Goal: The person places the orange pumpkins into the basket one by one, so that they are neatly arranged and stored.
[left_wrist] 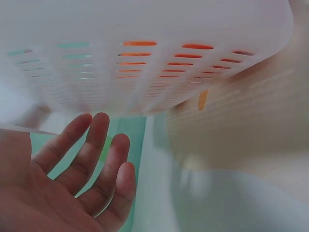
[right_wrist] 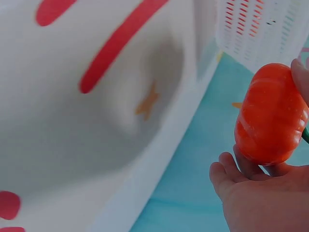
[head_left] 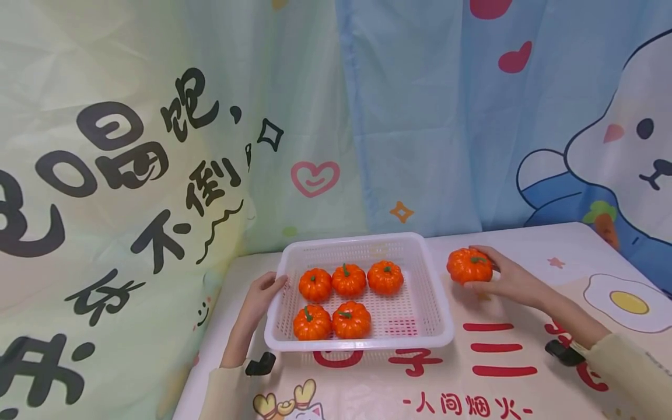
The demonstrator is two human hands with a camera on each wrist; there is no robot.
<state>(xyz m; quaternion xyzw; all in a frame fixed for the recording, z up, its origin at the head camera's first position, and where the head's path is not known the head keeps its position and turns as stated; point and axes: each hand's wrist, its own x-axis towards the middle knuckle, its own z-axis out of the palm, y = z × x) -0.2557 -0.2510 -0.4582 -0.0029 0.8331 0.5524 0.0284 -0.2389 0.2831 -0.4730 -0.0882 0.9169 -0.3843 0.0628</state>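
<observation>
A white perforated plastic basket (head_left: 420,315) stands on the table with several small orange toy pumpkins in it, three in the back row (head_left: 349,281) and two in front (head_left: 352,320). At the basket's left side my left hand (head_left: 264,297) holds the rim, thumb over the edge; in the left wrist view its fingers (left_wrist: 118,154) reach up against the slotted wall from outside. To the right of the basket, my right hand (head_left: 511,283) grips another orange pumpkin (head_left: 469,266) with a green stem, thumb and fingers on opposite sides. In the right wrist view this pumpkin (right_wrist: 270,116) is raised above the tabletop.
A printed cloth with red strokes, lettering and a fried egg (head_left: 627,300) covers the table (head_left: 441,385). Behind and to the left hang printed curtains (head_left: 415,116). Each wrist wears a black strap (head_left: 261,364).
</observation>
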